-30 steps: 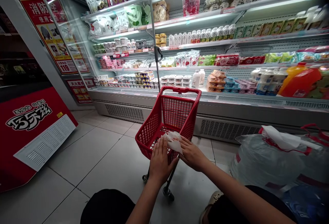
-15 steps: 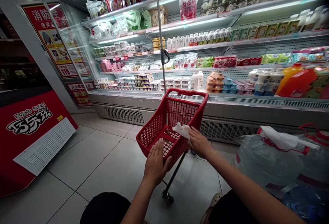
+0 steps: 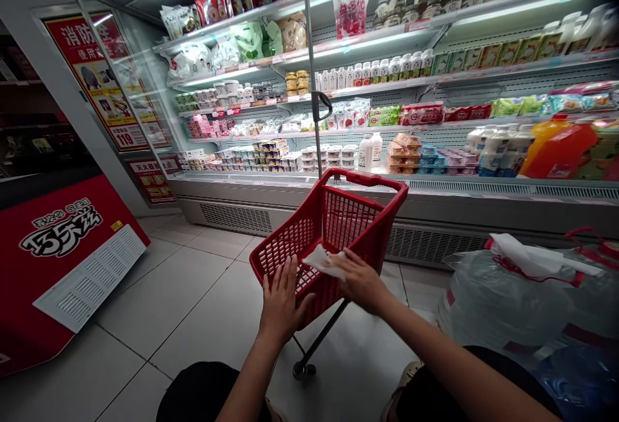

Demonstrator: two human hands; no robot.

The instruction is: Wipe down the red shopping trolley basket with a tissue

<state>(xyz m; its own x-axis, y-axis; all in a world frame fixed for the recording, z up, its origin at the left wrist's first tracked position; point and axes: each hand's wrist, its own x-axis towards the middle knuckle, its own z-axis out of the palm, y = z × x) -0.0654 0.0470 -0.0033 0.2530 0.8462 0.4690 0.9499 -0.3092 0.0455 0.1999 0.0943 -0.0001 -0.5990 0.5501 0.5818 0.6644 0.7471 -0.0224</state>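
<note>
A red plastic shopping cart basket (image 3: 355, 215) with perforated walls stands on wheels in the middle of the view. My left hand (image 3: 281, 299) lies against its near left rim, fingers spread and thumb apart, with nothing in it. At the near right rim, my right hand (image 3: 360, 280) presses a white cloth or tissue (image 3: 322, 261) between its fingers and the basket. The cloth's free end hangs over the basket's inside. Part of the rim is hidden under the right hand.
Behind the cart runs a lit refrigerated shelf (image 3: 232, 212) full of dairy goods and drinks. A red freezer (image 3: 72, 267) is at the left. Wrapped large bottles (image 3: 507, 299) with another white cloth (image 3: 536, 259) stand at the right, near my knees.
The cart has turned, its back handle shifting right and its wheel left. My right hand has slid the white cloth left along the rim; my left hand has moved slightly left.
</note>
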